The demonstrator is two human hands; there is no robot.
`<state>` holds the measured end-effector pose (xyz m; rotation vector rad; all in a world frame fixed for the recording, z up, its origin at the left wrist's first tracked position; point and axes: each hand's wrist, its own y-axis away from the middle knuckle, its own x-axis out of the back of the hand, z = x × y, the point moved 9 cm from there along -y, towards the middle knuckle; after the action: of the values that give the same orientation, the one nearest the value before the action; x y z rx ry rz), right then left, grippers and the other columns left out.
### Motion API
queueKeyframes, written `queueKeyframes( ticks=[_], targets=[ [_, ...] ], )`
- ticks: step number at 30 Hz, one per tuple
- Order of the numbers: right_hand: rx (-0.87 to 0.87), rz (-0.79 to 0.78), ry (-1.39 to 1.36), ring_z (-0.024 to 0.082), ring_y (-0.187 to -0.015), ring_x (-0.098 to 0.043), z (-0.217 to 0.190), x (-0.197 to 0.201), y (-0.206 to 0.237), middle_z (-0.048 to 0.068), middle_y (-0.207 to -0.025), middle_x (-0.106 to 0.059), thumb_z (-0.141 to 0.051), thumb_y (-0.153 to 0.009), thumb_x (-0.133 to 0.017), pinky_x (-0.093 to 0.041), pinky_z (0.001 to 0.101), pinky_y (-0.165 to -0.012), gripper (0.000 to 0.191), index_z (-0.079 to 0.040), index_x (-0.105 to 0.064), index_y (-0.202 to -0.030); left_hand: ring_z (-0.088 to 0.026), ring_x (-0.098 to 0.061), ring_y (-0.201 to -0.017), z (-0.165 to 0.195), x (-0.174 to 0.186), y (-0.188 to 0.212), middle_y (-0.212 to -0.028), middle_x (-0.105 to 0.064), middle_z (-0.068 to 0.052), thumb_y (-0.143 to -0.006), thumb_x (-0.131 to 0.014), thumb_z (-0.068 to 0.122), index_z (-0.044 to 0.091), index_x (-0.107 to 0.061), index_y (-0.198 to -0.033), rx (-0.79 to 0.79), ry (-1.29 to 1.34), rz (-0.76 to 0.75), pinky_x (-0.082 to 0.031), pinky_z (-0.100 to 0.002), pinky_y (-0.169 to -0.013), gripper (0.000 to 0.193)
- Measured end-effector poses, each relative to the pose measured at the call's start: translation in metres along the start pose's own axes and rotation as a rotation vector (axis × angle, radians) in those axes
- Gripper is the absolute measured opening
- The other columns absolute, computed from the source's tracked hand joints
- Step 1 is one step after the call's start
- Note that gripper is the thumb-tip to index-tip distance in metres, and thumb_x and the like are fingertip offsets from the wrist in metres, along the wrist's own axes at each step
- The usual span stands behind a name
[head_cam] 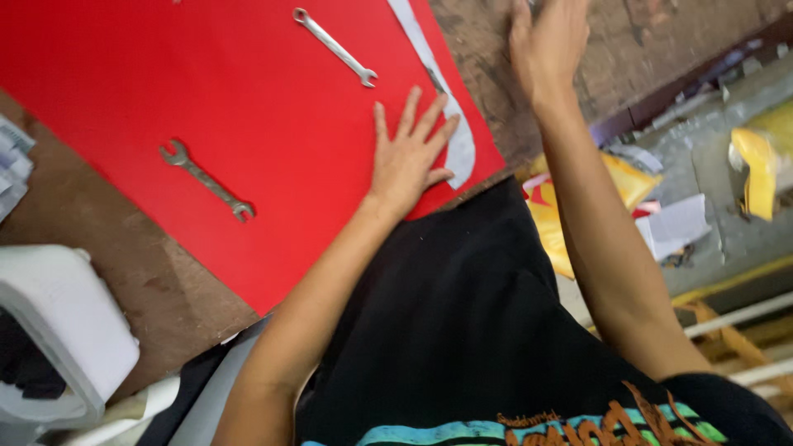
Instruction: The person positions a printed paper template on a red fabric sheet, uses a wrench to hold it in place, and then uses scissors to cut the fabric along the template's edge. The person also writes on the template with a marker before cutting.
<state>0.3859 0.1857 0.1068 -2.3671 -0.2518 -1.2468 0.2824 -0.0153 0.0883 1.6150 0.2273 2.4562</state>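
Observation:
A large red sheet (206, 91) covers much of a brown wooden table (107, 248). My left hand (409, 153) lies flat on the sheet's near right corner, fingers spread, holding nothing. My right hand (547, 45) rests on the bare table beyond the sheet's right edge, fingers stretched toward the top of the view; its fingertips are cut off by the frame. Two metal spanners lie on the sheet: one (334, 46) near the top, another (206, 180) to the left. A grey curved strip (450, 107) runs along the sheet's right edge.
A white plastic object (58, 330) sits at the table's near left. Papers (12, 165) poke in at the left edge. Yellow bags (760, 165) and white scraps (677, 227) litter the floor on the right. My black shirt (462, 330) fills the bottom.

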Motion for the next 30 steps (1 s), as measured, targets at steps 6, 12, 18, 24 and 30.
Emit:
queueKeyframes(
  ticks=[6,12,18,24,30],
  targets=[
    [0.144,-0.407,-0.285,0.043,-0.104,-0.066,-0.133,-0.064,0.016,0.019,-0.116,-0.062,-0.005,-0.093,-0.071,-0.055,0.0499,-0.089,0.030,-0.009,-0.063,-0.122,-0.034,-0.014,-0.157,-0.013,-0.020,-0.002,-0.165,-0.032,-0.006,-0.075,-0.079,0.059,0.021,-0.047,-0.153,0.043,-0.071,-0.056,-0.009,-0.076,-0.120,0.093],
    [0.033,-0.643,-0.113,0.050,-0.082,-0.064,-0.194,-0.130,0.018,0.028,-0.102,-0.060,0.000,-0.075,-0.067,-0.051,0.0590,-0.066,0.041,-0.001,-0.051,-0.113,-0.034,-0.017,-0.157,-0.015,-0.028,-0.002,-0.169,-0.031,0.001,-0.089,-0.070,0.056,0.033,-0.043,-0.158,0.021,-0.131,0.147,-0.015,-0.069,-0.126,0.077],
    [0.150,-0.476,-0.198,0.048,-0.082,-0.065,-0.194,-0.123,0.013,0.026,-0.091,-0.065,-0.002,-0.078,-0.068,-0.052,0.0567,-0.070,0.021,0.001,-0.057,-0.096,-0.031,-0.020,-0.155,-0.011,-0.034,-0.001,-0.168,-0.033,0.001,-0.080,-0.071,0.060,0.028,-0.044,-0.158,0.015,-0.195,0.125,-0.013,-0.073,-0.118,0.089],
    [0.080,-0.418,-0.608,0.029,-0.093,-0.072,-0.120,-0.047,0.038,0.017,-0.102,-0.071,0.002,-0.099,-0.068,-0.057,0.0399,-0.083,0.014,0.003,-0.062,-0.111,-0.033,-0.012,-0.158,-0.013,-0.036,0.001,-0.168,-0.030,-0.003,-0.079,-0.078,0.061,0.024,-0.040,-0.158,0.031,-0.072,-0.079,-0.007,-0.078,-0.122,0.095],
    [-0.327,-0.504,-0.623,0.010,-0.081,-0.059,-0.033,-0.017,0.125,0.005,-0.091,-0.065,-0.001,-0.100,-0.071,-0.051,0.0268,-0.072,0.015,0.000,-0.066,-0.114,-0.032,-0.009,-0.158,-0.007,-0.017,0.001,-0.170,-0.024,-0.002,-0.073,-0.080,0.061,0.011,-0.035,-0.162,0.005,-0.067,0.052,-0.009,-0.074,-0.120,0.112]
  ],
)
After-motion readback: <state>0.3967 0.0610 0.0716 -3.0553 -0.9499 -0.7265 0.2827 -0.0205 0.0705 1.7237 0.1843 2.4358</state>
